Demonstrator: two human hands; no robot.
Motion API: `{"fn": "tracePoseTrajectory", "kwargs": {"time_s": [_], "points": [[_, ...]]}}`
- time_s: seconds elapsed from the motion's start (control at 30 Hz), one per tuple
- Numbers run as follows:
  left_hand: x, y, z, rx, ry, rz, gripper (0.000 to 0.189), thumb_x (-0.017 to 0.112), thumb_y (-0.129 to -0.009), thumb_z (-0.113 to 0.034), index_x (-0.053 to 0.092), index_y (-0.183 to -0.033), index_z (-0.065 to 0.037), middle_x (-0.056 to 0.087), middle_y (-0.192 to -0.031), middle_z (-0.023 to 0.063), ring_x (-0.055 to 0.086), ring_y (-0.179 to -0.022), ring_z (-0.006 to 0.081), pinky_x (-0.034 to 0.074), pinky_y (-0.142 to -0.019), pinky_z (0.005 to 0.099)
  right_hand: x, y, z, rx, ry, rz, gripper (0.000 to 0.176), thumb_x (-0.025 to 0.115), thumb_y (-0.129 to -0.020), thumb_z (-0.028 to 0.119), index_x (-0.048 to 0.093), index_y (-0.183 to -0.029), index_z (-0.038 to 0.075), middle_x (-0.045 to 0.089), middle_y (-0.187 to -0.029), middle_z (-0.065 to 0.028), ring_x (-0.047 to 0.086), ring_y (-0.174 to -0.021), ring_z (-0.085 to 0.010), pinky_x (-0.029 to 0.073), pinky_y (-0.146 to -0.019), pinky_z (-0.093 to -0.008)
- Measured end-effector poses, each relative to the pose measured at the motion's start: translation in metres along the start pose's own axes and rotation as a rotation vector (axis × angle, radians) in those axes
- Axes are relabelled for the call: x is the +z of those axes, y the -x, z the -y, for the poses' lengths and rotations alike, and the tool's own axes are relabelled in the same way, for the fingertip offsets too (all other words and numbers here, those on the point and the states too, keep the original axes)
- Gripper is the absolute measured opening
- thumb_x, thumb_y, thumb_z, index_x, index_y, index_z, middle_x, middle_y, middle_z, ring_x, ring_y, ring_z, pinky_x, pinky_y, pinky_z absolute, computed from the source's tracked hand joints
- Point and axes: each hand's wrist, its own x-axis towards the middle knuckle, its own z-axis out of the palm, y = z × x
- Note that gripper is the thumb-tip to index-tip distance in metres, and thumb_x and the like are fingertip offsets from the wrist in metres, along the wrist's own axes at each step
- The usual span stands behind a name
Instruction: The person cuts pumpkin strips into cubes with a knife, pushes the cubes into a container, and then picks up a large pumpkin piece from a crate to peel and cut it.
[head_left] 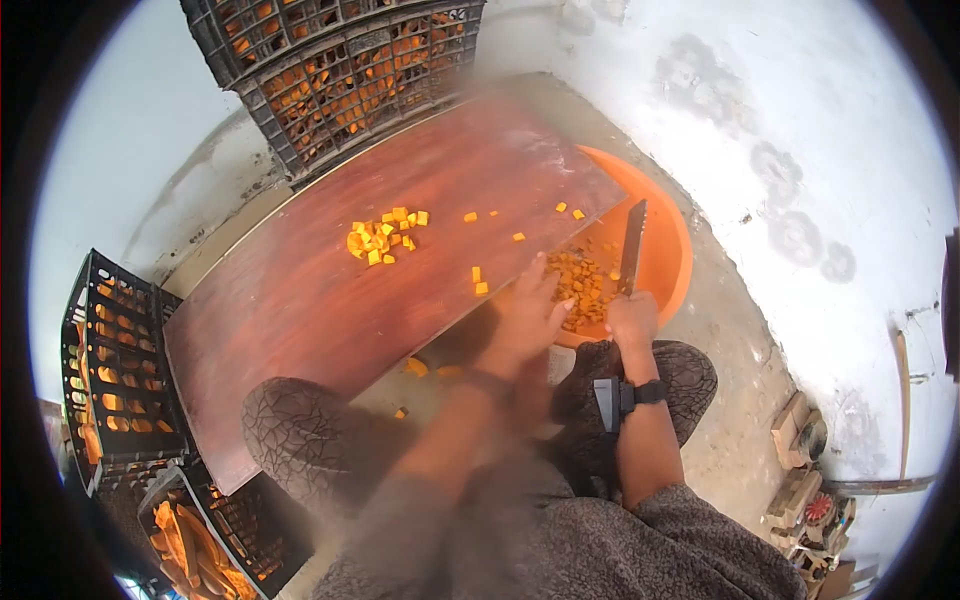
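Note:
My right hand (632, 322) grips the handle of a knife (632, 245), whose blade points away over the orange basin (672, 250). My left hand (528, 312) is blurred, fingers spread, at the near edge of the reddish wooden board (300, 290), just beside the basin. Orange diced pieces (583, 285) lie in the basin under both hands. A small heap of the same cubes (382, 238) sits on the middle of the board, with loose cubes (480, 280) scattered toward its right end.
Black plastic crates (340, 70) holding orange pieces stand beyond the board; more crates (115, 370) stand at the left and lower left. My knees (300, 440) are under the board. A whitewashed wall and concrete floor lie to the right, with wooden blocks (800, 440) at the lower right.

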Motion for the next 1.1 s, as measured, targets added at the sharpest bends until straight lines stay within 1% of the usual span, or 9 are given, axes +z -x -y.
{"fn": "tracePoseTrajectory", "kwargs": {"time_s": [0.03,0.1,0.2,0.3,0.4,0.53,0.7,0.8,1.1], "points": [[-0.009,0.001,-0.002,-0.006,-0.005,-0.005,0.053,0.058,-0.095,-0.029,0.049,-0.138,0.0,0.029,-0.154,0.0279,0.031,-0.142,0.0412,0.029,-0.116,0.0448,-0.006,0.005,0.009,-0.006,-0.001,0.007,0.023,0.052,-0.087,0.01,0.059,-0.07,-0.005,0.057,-0.051,-0.0147,0.057,-0.04,-0.024,0.047,-0.041,-0.0359],[-0.026,0.003,-0.003,-0.056,0.006,-0.056,0.047,0.064,-0.09,-0.022,0.054,-0.131,0.0,0.039,-0.148,0.0252,0.041,-0.135,0.0408,0.036,-0.111,0.0449,-0.02,0.016,0.029,0.192,-0.663,0.161,0.016,0.054,-0.089,0.01,0.059,-0.082,-0.004,0.056,-0.055,-0.0125,0.053,-0.04,-0.0207,0.046,-0.039,-0.0342],[-0.046,0.005,0.006,-0.043,-0.06,-0.143,0.043,0.069,-0.084,-0.017,0.059,-0.122,0.001,0.045,-0.145,0.0226,0.047,-0.129,0.0391,0.041,-0.108,0.0439,-0.033,0.029,0.066,0.382,-0.939,0.157,0.012,0.055,-0.091,0.008,0.057,-0.093,-0.003,0.056,-0.06,-0.0112,0.051,-0.042,-0.0175,0.045,-0.037,-0.0328],[-0.07,0.011,0.013,-0.107,-0.039,-0.268,0.042,0.07,-0.083,-0.016,0.06,-0.122,-0.002,0.046,-0.144,0.0204,0.048,-0.129,0.0385,0.041,-0.108,0.0446,-0.039,0.033,0.069,0.375,-1.034,0.275,0.019,0.058,-0.092,0.013,0.056,-0.106,0.0,0.059,-0.067,-0.0106,0.054,-0.051,-0.0182,0.048,-0.044,-0.0345],[-0.085,0.017,0.02,-0.179,-0.097,-0.283,0.042,0.069,-0.085,-0.017,0.059,-0.123,-0.001,0.046,-0.144,0.0212,0.049,-0.129,0.0375,0.041,-0.108,0.0427,-0.028,0.032,0.065,0.309,-1.176,0.373,0.017,0.059,-0.092,0.014,0.057,-0.103,0.003,0.058,-0.069,-0.0097,0.054,-0.053,-0.0177,0.048,-0.046,-0.0342],[-0.108,0.026,0.039,-0.094,-0.233,-0.326,0.043,0.069,-0.086,-0.018,0.059,-0.124,0.0,0.045,-0.145,0.0215,0.047,-0.13,0.0381,0.041,-0.108,0.0423,-0.022,0.043,0.076,0.379,-1.173,0.488,0.02,0.061,-0.091,0.018,0.056,-0.106,0.005,0.059,-0.072,-0.0087,0.052,-0.054,-0.0164,0.048,-0.047,-0.0336],[-0.154,0.017,0.057,-0.282,-0.416,-0.532,0.043,0.062,-0.092,-0.025,0.057,-0.128,-0.001,0.041,-0.147,0.0259,0.042,-0.134,0.0413,0.038,-0.11,0.0438,-0.003,0.058,0.075,0.356,-1.146,0.582,0.024,0.063,-0.092,0.021,0.057,-0.106,0.003,0.059,-0.072,-0.0088,0.052,-0.054,-0.016,0.048,-0.047,-0.0335],[-0.169,0.011,0.101,-0.314,-0.525,-0.582,0.044,0.059,-0.093,-0.025,0.056,-0.129,0.0,0.038,-0.147,0.0296,0.039,-0.133,0.0456,0.034,-0.111,0.0484,0.004,0.066,0.073,0.418,-1.121,0.669,0.022,0.063,-0.092,0.021,0.06,-0.101,0.001,0.06,-0.071,-0.009,0.053,-0.054,-0.0157,0.048,-0.046,-0.0327],[-0.195,0.009,0.152,-0.478,-0.492,-0.53,0.051,0.041,-0.1,-0.037,0.05,-0.137,-0.003,0.035,-0.149,0.0291,0.032,-0.139,0.0462,0.028,-0.115,0.0494,0.02,0.071,0.073,0.427,-1.066,0.708,0.022,0.063,-0.093,0.023,0.061,-0.102,0.003,0.059,-0.07,-0.0074,0.053,-0.054,-0.0147,0.049,-0.047,-0.032]]}}
